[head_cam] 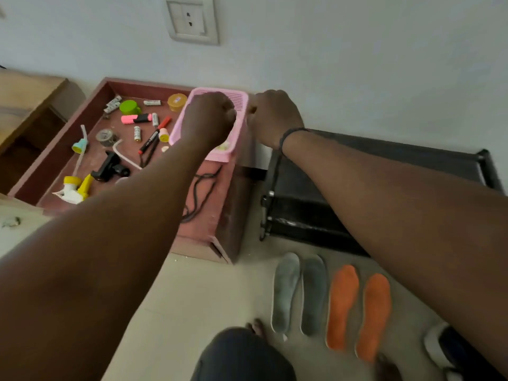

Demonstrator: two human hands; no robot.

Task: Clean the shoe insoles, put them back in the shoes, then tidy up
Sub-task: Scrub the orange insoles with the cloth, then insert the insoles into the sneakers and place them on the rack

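On floor, four insoles (331,303) lengthwise, toes wallward, both hands (209,116) clenched over pink basket (242,101).

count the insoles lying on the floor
4, side by side on the floor: left grey insole, right grey insole, left orange insole, right orange insole. The right forearm might hide more.

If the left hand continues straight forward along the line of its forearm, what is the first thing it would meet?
Probably the far slotted wall of the pink basket: the left hand is already over that basket, fingers curled. Behind it stands the white wall. Depth is unclear from this one view.
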